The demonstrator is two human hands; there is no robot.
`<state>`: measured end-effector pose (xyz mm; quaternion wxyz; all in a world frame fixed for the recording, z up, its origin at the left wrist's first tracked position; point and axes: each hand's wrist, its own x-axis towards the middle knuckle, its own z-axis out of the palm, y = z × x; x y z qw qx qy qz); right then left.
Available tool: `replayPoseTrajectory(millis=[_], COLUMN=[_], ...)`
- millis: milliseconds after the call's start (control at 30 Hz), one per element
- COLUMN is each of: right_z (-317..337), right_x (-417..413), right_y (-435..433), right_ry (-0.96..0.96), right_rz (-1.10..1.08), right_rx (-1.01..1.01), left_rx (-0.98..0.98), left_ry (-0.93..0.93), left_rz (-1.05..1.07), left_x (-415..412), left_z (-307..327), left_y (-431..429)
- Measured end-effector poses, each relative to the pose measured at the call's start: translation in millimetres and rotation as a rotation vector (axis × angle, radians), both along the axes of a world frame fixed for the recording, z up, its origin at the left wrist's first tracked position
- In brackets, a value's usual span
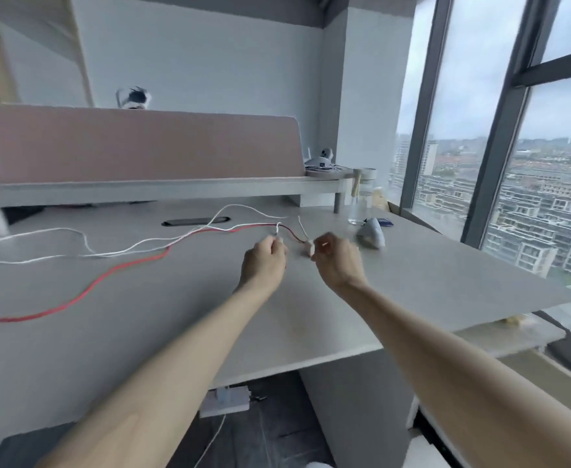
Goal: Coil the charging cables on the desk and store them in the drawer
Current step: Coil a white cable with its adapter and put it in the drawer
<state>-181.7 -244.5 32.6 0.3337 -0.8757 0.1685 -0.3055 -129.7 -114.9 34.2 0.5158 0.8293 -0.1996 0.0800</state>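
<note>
A red cable snakes across the grey desk from a white plug at the far left to my hands. Two white cables run across the desk's left half and cross the red one near the middle. My left hand is closed around a white cable end. A little to its right, my right hand pinches the red cable's white plug. Both hands hover just above the desk's middle. No drawer is in view.
A grey mouse-like device and a clear glass sit just right of my hands. A pink divider on a raised shelf backs the desk. A power strip lies on the floor below. Large windows stand to the right.
</note>
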Motion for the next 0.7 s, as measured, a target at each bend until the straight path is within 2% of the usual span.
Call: replayPoseTrajectory(millis=[100,200,333,400,567,700], right_z=[-16.2,-31.9,-40.9,-42.6,-43.1,-43.3], right_x=[48.3,90.5,146.6,170.5,216.0,239.6], right_y=[40.5,72.0,99.0,108.0,115.8,110.1], right_ry=[-0.023,0.044,0.220,0.305,0.354,0.362], right_rz=[0.103,0.154,0.250,0.257,0.269,0.275], right_rx=[0.037,-0.002,-0.316,-0.408,-0.411,-0.398], left_rx=[0.018,0.082,0.177,0.273,0.546,0.586], left_ry=[0.013,-0.020,-0.070,-0.103,-0.183,-0.156], left_rz=[0.113,0.177,0.181,0.203,0.198,0.181], left_x=[38.7,74.6,127.4,153.6,208.9,234.0], left_z=[-11.2,-30.0,-42.3,-43.9,-51.2,-51.7], left_y=[44.3,84.8,120.5,132.3,142.2,135.0])
